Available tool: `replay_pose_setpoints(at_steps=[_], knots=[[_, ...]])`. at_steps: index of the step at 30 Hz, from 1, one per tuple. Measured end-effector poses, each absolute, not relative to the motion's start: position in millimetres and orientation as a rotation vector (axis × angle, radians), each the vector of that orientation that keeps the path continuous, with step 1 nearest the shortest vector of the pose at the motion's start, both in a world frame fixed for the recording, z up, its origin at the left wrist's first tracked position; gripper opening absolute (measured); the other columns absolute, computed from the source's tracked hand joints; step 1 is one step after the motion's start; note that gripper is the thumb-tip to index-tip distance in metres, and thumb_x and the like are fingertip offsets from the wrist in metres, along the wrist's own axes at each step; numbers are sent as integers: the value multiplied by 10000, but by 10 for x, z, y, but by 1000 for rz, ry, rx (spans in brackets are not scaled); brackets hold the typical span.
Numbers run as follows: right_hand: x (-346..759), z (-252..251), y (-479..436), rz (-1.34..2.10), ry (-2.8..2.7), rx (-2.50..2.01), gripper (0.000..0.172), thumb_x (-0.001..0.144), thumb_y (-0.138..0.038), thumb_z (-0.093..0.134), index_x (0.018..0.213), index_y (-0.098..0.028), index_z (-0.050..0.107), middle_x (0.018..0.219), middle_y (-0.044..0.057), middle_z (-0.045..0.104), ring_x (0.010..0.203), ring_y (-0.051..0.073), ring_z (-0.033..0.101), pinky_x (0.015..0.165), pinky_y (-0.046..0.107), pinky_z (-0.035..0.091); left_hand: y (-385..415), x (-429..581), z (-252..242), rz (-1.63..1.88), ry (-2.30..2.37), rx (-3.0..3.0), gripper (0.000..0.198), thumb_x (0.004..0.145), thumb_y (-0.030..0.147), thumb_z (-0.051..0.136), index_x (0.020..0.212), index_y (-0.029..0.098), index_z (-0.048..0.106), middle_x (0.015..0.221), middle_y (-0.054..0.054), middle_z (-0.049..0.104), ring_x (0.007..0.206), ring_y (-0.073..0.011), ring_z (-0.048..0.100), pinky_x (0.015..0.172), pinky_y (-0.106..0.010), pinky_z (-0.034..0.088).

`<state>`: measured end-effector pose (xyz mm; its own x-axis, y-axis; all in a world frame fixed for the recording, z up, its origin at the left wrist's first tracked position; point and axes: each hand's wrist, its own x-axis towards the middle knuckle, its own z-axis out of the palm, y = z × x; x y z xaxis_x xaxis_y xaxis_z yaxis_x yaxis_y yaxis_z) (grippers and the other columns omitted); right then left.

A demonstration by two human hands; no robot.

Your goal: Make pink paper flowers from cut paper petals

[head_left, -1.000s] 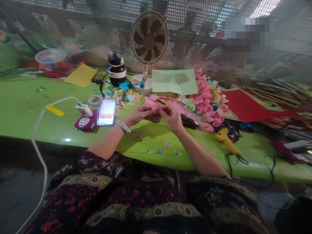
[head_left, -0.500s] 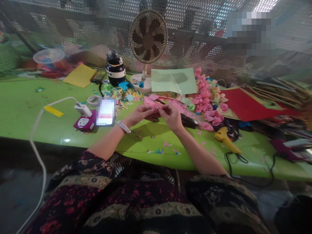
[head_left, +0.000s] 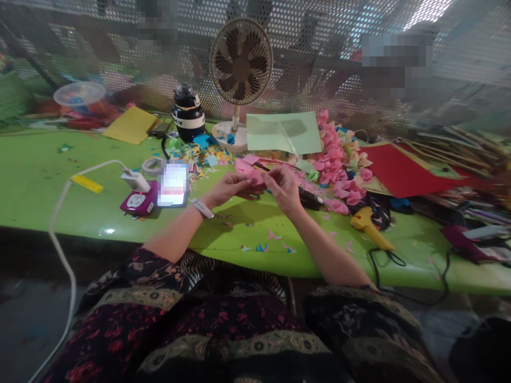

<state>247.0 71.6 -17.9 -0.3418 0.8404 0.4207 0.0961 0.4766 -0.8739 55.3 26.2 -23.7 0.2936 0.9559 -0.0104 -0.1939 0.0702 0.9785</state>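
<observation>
My left hand (head_left: pixel 235 187), with a pale band on its wrist, is closed in a pinch over the green table. Pink paper (head_left: pixel 248 166) shows just behind its fingertips, and whatever the pinch holds is too small to make out. A small gap to the right, my right hand (head_left: pixel 284 190) has its thumb and forefinger pressed together; what they hold cannot be made out. Pink paper scraps lie behind both hands. Close to the right wrist lies a black tool (head_left: pixel 310 199), perhaps a stapler.
A pile of folded pink paper petals (head_left: pixel 333 154), red sheets (head_left: pixel 399 170) and a yellow glue gun (head_left: pixel 372 229) lie to the right. Behind stand a fan (head_left: pixel 241 64) and a black bottle (head_left: pixel 189 114). Leftward are a phone (head_left: pixel 173 183) and a purple plug adapter (head_left: pixel 138 204) with a cable.
My right hand has drawn slightly right and up, so the fingertips that met are now apart. My left hand stays nearly in place.
</observation>
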Motion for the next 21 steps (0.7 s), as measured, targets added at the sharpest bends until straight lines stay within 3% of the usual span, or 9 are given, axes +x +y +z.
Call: replay_pose_setpoints(at_steps=[6,14,21], knots=[[2520,-58,690,908,-1983,-796,598,891,-811,510,705,-245,460,664,-9,445,643,163,469,597,315,421,251,553,-219,917,811,1109,377,839,443,818,1008,117,731,1064,-156,803,999,-219,781,867,-331,626],[2482,-18,629,696,-2094,-730,561,962,-748,435,707,-249,419,648,-8,443,634,168,432,644,332,393,243,551,-233,904,815,1095,340,821,414,834,938,114,723,987,-143,810,884,-203,793,731,-279,628],[2484,-51,638,681,-2099,-763,606,949,-790,410,691,-243,444,645,2,486,628,163,458,634,325,393,262,540,-257,879,861,1164,330,816,418,838,890,126,704,929,-108,810,826,-170,784,802,-308,630]])
